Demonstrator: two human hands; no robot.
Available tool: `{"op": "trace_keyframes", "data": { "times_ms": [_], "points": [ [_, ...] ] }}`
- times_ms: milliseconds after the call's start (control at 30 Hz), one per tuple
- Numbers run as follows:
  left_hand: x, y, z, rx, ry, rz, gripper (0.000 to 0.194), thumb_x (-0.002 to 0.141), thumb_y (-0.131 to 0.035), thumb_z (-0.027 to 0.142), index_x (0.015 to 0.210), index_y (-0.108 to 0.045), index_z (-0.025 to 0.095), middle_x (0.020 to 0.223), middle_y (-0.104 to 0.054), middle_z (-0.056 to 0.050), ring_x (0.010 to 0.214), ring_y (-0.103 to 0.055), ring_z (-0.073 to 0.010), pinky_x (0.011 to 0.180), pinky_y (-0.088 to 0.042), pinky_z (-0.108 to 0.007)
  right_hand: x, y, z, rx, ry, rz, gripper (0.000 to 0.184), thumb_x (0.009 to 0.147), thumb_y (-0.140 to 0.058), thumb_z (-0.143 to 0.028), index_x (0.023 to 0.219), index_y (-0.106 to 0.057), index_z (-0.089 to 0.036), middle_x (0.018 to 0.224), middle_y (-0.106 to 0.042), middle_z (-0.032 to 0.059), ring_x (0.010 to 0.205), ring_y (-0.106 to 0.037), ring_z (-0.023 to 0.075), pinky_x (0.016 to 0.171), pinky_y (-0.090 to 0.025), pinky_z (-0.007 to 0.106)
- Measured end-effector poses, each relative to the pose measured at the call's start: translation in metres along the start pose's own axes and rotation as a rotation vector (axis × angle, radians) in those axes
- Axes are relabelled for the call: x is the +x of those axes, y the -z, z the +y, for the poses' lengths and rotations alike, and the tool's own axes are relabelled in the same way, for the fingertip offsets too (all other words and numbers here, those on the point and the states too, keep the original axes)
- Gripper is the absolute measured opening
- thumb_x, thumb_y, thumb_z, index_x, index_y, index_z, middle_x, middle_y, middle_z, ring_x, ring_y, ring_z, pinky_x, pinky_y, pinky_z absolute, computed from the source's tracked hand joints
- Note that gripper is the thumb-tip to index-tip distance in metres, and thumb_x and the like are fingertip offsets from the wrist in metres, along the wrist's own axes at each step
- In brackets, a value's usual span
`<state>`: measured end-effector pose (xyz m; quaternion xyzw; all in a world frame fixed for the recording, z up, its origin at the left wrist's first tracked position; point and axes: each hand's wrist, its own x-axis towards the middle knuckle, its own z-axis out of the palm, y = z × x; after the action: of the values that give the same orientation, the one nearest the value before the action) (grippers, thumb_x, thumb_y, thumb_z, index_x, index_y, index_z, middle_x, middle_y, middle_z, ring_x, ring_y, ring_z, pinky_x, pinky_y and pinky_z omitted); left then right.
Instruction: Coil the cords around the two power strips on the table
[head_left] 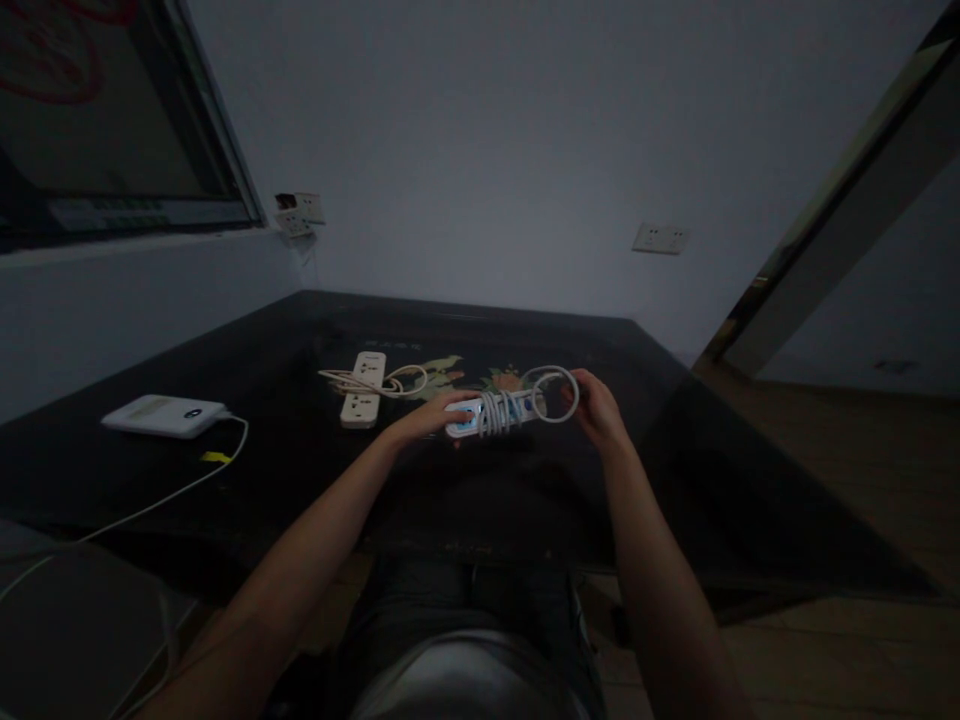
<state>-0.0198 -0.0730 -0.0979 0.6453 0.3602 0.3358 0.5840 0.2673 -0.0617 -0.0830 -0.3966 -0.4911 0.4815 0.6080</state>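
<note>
My left hand (439,414) grips the left end of a white power strip (466,418), thumb on top, just above the dark table. Several turns of grey-white cord (496,412) are wound around the strip's middle. At its right end a loop of the cord (556,420) stands out in a ring. My right hand (596,404) is closed on the cord at the ring's right side; its fingertips are partly hidden. To the left lies a second power strip (362,408) on the table, with its pale cord (409,385) looped across it.
A white box-like device (161,415) with a white cable (187,487) lies on the left of the black table (450,500). Yellow tape (216,457) is near it. Wall sockets (660,238) are at the back right; others (298,213) hang loose beside the window.
</note>
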Motion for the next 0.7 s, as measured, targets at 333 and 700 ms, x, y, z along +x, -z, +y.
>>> {"op": "trace_keyframes", "data": {
  "times_ms": [333,700],
  "points": [
    [-0.012,-0.013,0.008,-0.121,0.076,-0.3,0.054,0.068,-0.069,0.025,0.121,-0.062,0.021,0.1,-0.067,-0.011,0.062,-0.063,-0.017,0.045,-0.046,-0.023,0.003,0.001,0.003,-0.014,0.038,0.095,0.019,0.073,-0.06,-0.04,0.082,-0.055,-0.024,0.057,-0.05,-0.0067,0.046,-0.043,0.0092,0.045,-0.035,0.021],
    [-0.002,-0.006,0.011,-0.337,-0.206,-0.04,0.069,0.068,-0.068,0.033,0.13,-0.049,0.009,0.088,-0.067,-0.011,0.058,-0.061,-0.0165,0.041,-0.046,-0.022,-0.005,-0.008,0.015,-0.308,-0.089,-0.25,0.021,0.073,-0.06,-0.042,0.079,-0.058,-0.022,0.065,-0.056,-0.0038,0.051,-0.046,0.01,0.048,-0.037,0.023]
  ]
}}
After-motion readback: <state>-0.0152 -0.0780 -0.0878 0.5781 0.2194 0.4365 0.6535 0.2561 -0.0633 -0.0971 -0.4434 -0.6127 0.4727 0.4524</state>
